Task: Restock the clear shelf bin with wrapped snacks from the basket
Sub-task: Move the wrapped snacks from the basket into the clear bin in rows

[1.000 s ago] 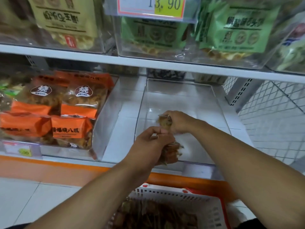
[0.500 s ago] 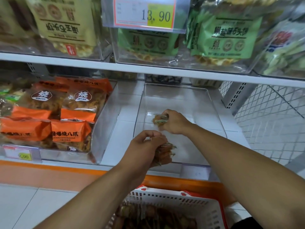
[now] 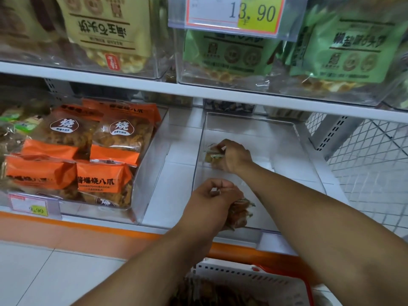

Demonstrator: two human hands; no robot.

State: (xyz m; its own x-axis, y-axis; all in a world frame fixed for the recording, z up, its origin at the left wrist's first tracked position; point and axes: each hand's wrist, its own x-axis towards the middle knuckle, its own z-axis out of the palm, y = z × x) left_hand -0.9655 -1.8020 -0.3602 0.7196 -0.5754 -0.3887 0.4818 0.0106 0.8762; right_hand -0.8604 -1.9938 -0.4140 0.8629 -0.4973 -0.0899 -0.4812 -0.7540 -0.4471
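- Inside the clear shelf bin [image 3: 293, 151], toward its 9 o'clock wall, the right hand [image 3: 234, 156] pinches one wrapped snack [image 3: 212, 154] low over the floor.
- At the bin's 6 o'clock edge, the left hand [image 3: 213, 200] has its fingers curled round a bunch of wrapped snacks [image 3: 240, 214].
- At 6 o'clock below, the white basket [image 3: 254, 281] holds more snacks.
- At 9 o'clock lie orange snack bags [image 3: 103, 177].

"13.90" on upper price tag [image 3: 234, 16]
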